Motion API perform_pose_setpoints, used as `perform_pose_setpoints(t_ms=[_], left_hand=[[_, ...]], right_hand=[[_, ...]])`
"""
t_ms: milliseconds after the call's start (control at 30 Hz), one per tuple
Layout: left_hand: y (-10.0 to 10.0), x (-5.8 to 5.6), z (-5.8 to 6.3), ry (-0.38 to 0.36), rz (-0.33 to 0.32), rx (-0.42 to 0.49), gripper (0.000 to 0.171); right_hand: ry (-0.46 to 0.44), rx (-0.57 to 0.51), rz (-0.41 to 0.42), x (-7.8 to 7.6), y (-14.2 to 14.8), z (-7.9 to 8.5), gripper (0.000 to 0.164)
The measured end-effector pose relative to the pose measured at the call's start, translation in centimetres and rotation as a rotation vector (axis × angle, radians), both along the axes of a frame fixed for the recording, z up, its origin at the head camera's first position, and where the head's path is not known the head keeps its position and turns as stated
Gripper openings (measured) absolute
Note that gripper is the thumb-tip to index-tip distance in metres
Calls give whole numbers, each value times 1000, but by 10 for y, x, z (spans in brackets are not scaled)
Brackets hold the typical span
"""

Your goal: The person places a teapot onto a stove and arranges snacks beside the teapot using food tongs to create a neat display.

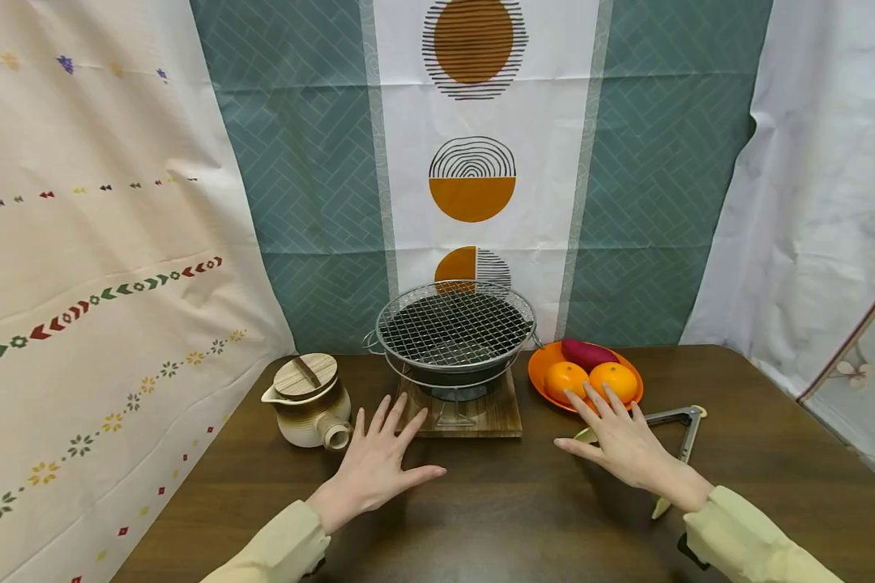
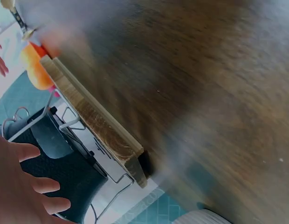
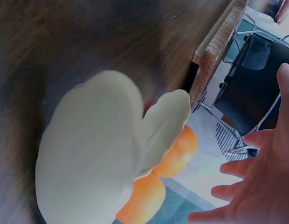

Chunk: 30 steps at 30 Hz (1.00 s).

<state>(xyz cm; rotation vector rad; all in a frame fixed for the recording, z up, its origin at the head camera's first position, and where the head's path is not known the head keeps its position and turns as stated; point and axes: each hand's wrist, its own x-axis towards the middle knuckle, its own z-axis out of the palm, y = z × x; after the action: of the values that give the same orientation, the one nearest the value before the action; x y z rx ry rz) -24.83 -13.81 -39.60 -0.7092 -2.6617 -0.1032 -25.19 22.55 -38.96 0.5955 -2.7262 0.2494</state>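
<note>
My left hand (image 1: 381,463) hovers with fingers spread over the table, just in front of a wooden board (image 1: 509,405) and holding nothing. On that board stands a round tabletop grill (image 1: 455,336) with a dark bowl and a wire mesh top. My right hand (image 1: 622,441), also spread and bare, is above a pair of tongs (image 1: 689,437) with cream tips, partly hiding them. The tongs' pale tips (image 3: 88,154) loom large in the right wrist view. Behind this hand, an orange plate (image 1: 538,380) bears two oranges (image 1: 615,382) and a purple sweet potato (image 1: 586,354).
To the left of the board sits a brown and cream ceramic pot (image 1: 302,425) with a spout, a side handle and a wooden lid (image 1: 306,376). Patterned curtains (image 1: 313,162) hang behind the dark wooden table (image 1: 496,518) and along both sides.
</note>
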Motion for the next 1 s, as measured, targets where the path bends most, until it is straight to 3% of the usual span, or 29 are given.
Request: perform_pose_setpoints(t_ms=[300, 767, 1000], left_hand=[[-7, 3, 4, 2, 7, 10, 87], [-21, 4, 13, 56, 25, 40, 82], [-27, 3, 19, 67, 40, 59, 81]], right_hand=[[-65, -64, 15, -4, -3, 0, 81], [-75, -154, 40, -8, -8, -2, 77], [-138, -246, 40, -13, -17, -1, 76]])
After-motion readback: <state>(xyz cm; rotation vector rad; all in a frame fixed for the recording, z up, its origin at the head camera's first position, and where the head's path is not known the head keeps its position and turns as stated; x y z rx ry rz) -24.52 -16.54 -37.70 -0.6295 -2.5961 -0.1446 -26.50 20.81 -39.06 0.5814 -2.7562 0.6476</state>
